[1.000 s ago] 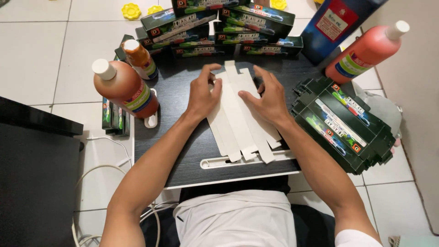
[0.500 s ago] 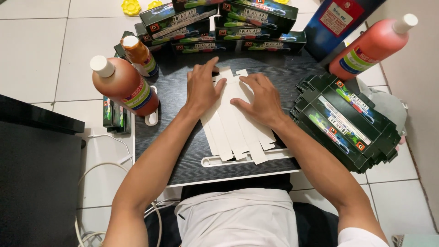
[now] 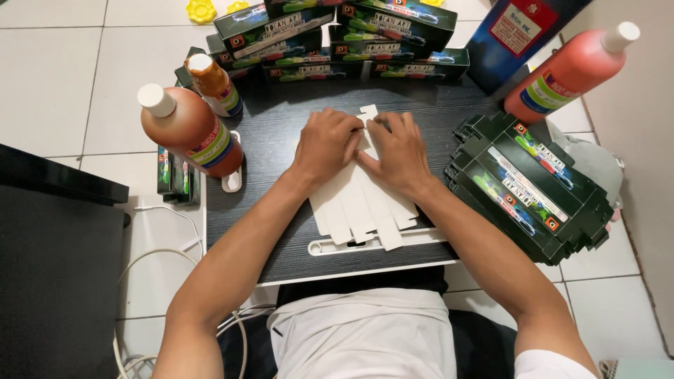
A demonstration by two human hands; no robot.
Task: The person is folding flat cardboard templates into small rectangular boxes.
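Observation:
A flat, unfolded white cardboard box blank (image 3: 361,203) lies on the small black lap table (image 3: 267,231). My left hand (image 3: 327,144) presses down on its upper left part. Beside it, my right hand (image 3: 397,151) presses the upper right part, fingers pointing up and left. Both hands lie palm-down, close together, with the blank's top tab (image 3: 368,112) sticking out between them.
A stack of flat dark green box blanks (image 3: 528,188) sits at the right. Folded green boxes (image 3: 330,35) are piled along the far edge. Orange bottles stand at left (image 3: 188,130), back left (image 3: 214,84) and right (image 3: 572,70). White floor tiles surround the table.
Both hands slid up the blank toward its far end and came closer together; the blank shifted slightly on the table.

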